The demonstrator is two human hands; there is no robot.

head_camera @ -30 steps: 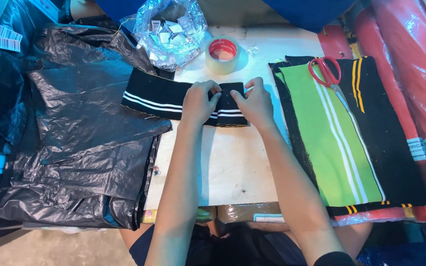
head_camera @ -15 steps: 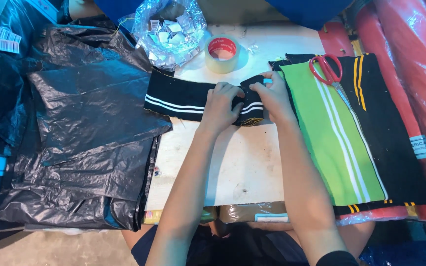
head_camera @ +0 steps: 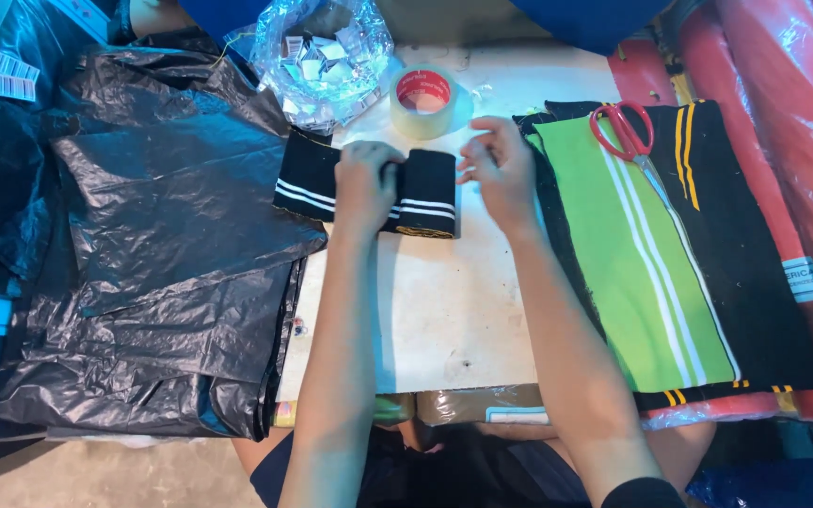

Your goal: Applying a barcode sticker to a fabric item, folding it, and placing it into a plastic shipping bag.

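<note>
Folding: we have the black rib-knit band with white stripes [head_camera: 425, 193] doubled over on the white table [head_camera: 444, 310], so we judge the fold as partly made.
Left hand: our left hand [head_camera: 364, 183] presses down on the band's middle, fingers curled over the cloth.
Right hand: our right hand [head_camera: 496, 165] hovers just beside the folded end, fingers loosely spread, holding nothing.
Nearby: a tape roll [head_camera: 422, 102] sits beyond the band; red scissors [head_camera: 621, 132] lie on the green and black knit pile [head_camera: 632, 263].
Next: we judge that another fold needs the edges kept aligned.
</note>
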